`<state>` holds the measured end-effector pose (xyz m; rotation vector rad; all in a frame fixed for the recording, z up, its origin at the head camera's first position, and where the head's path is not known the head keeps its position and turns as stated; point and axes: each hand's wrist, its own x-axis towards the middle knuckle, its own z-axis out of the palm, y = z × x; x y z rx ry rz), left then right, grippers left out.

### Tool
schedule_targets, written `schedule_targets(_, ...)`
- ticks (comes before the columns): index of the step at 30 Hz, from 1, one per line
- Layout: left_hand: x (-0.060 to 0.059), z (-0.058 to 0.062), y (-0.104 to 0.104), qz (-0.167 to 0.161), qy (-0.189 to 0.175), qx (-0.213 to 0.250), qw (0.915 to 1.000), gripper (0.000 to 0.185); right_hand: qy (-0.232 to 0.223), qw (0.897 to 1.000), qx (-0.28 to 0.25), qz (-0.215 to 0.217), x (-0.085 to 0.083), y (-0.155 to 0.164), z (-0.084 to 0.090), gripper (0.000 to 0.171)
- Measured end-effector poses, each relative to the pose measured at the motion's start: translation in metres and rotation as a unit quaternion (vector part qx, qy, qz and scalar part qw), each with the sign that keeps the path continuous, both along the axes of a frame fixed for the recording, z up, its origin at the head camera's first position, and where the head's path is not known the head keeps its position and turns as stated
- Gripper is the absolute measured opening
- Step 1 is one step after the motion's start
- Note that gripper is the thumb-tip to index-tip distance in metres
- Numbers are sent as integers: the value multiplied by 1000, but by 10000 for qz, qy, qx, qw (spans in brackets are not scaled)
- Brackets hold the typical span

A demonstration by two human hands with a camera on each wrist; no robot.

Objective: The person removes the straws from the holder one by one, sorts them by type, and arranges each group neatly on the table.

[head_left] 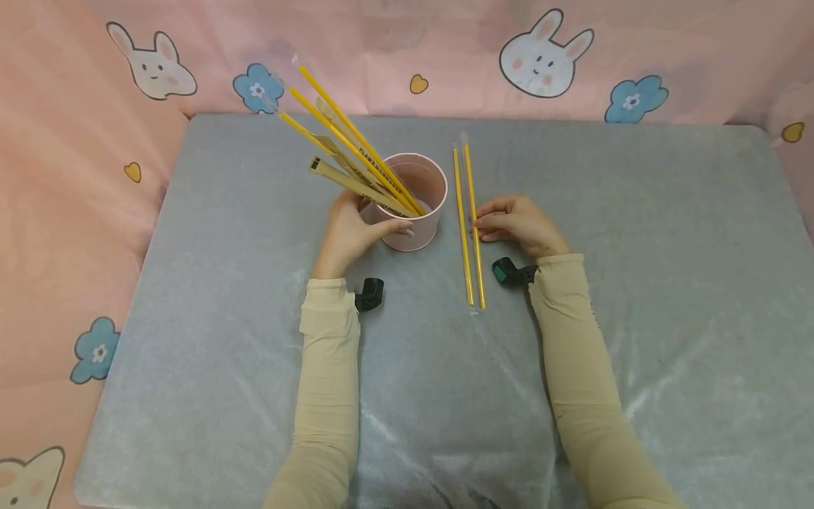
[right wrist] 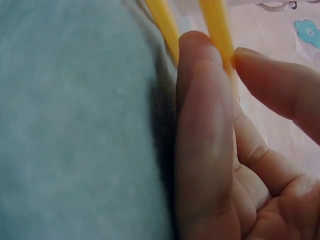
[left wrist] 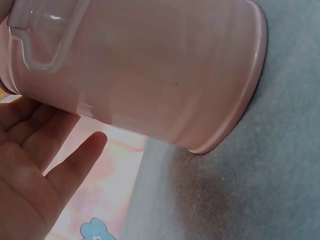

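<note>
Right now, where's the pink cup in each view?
Head: pink cup stands upper centre on the grey mat, the left hand wrapped round it.
Left wrist: fills the upper frame, tilted in the picture.
Right wrist: not in it.
Shared landmark: the grey mat.

A pink cup (head_left: 416,205) is standing upright, its wall resting against the left hand's fingers (head_left: 348,230), with yellow wrapped straws (head_left: 343,152) leaning out of it leftward. Two more yellow straws (head_left: 469,226) are lying side by side, touching the right hand's fingertips (head_left: 483,225).
</note>
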<state>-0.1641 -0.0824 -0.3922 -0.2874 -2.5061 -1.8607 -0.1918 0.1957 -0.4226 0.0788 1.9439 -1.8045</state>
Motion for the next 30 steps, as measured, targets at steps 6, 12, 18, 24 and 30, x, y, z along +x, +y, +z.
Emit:
schedule_targets(6, -1, -1, 0, -1, 27, -54, 10000, 71, -27, 9997, 252, -26, -1, -1, 0, 24)
schedule_targets(12, -1, -1, 0, -9, 16, -18, 10000, 71, -26, 9987, 503, -52, -1, -2, 1, 23)
schedule_targets(18, -1, -1, -1, -8, 11, -18, 10000, 72, -8, 9975, 708, -50, -1, -3, 1, 22)
schedule_targets(24, -1, -1, 0, 25, 13, -53, 10000, 72, 20, 9965, 826, -96, -2, -5, 0, 22)
schedule_targets(30, -1, 0, 0, 35, 65, -9, 10000, 71, 18, 9958, 908, -133, -1, -7, 2, 20)
